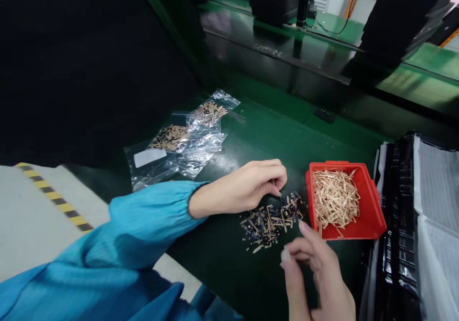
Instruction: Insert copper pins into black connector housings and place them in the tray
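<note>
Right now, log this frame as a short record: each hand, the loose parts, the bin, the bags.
left hand: resting on the green mat, fingertips pinched at the edge of the loose pile; whether it grips a piece cannot be told
right hand: blurred, raised just below the pile, fingers curled
loose pile: small dark and tan parts scattered on the mat
red bin: right of the pile, holding tan strips
plastic bags: behind the left hand, with similar parts inside

One head camera looks forward and down, close over the green bench (272, 134).
</note>
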A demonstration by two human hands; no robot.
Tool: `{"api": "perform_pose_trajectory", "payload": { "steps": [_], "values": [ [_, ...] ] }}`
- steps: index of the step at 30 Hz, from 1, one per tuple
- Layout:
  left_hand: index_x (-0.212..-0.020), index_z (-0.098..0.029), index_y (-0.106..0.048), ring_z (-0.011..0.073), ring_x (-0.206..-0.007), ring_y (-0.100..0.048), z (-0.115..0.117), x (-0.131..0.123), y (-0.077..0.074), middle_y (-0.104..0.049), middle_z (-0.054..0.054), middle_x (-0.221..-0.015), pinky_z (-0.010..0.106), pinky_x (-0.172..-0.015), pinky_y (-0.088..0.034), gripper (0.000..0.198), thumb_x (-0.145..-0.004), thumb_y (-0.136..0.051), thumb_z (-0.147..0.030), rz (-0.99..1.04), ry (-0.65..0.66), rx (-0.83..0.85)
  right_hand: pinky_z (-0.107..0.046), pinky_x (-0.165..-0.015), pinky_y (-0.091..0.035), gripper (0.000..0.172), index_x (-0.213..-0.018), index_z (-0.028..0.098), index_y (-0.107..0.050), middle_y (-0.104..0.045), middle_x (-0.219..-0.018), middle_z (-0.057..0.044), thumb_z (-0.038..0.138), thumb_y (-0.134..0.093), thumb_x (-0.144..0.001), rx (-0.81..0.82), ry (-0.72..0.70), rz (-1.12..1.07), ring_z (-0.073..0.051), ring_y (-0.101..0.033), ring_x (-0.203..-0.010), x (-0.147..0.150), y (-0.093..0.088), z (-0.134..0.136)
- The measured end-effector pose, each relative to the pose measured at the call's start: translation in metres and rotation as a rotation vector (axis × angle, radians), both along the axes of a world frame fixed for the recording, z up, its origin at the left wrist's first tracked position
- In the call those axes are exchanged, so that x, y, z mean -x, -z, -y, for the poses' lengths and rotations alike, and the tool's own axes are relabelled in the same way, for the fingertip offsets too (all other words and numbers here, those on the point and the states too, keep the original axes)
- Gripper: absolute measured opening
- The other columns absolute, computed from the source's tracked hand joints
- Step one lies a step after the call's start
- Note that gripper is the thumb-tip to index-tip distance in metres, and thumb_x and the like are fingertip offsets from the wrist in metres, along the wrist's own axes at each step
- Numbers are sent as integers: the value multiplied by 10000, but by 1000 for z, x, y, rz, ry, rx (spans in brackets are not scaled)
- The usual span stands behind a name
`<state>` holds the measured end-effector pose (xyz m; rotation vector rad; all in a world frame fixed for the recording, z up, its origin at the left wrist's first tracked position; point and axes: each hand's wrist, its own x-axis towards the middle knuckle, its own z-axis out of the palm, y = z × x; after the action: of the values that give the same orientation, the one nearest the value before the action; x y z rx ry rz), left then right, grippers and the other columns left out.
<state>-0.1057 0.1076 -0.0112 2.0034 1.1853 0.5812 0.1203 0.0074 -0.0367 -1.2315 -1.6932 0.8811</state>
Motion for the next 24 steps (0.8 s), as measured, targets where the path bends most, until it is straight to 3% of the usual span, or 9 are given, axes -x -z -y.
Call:
{"api": "perform_pose_trajectory", "payload": {
  "steps": [4,8,15,24],
  "values": [
    [-880,-208,-542,155,-800,-596,0,5,-5,-622,18,-916,260,-714,-475,206,-988,-484,-43,100,-20,34,-183,-717,-681,500,-1524,272,-549,-809,-972,-14,239,-643,-1035,99,62,8,-127,-817,-751,19,2,-8],
    [-843,-208,-541,151,-775,-577,5,7,-9,-629,4,-874,261,-700,-449,214,-973,-498,-43,169,12,58,-166,-838,-657,434,-1496,316,-580,-818,-1045,-6,288,-612,-1065,228,126,-19,-94,-812,-857,28,-1,-7],
    [-837,-199,-527,138,-764,-533,9,9,-7,-596,-18,-857,255,-685,-410,265,-914,-506,54,213,21,89,-335,-744,-737,396,-1357,332,-725,-847,-977,-18,319,-775,-964,232,137,-112,-243,-849,-819,23,-3,-11],
    [-839,-187,-545,125,-769,-543,11,9,-6,-595,-31,-853,239,-684,-407,283,-924,-533,82,229,12,101,-347,-795,-732,386,-1330,357,-739,-854,-1005,-14,308,-788,-951,251,116,-130,-233,-846,-833,21,-6,-14]
  ]
}}
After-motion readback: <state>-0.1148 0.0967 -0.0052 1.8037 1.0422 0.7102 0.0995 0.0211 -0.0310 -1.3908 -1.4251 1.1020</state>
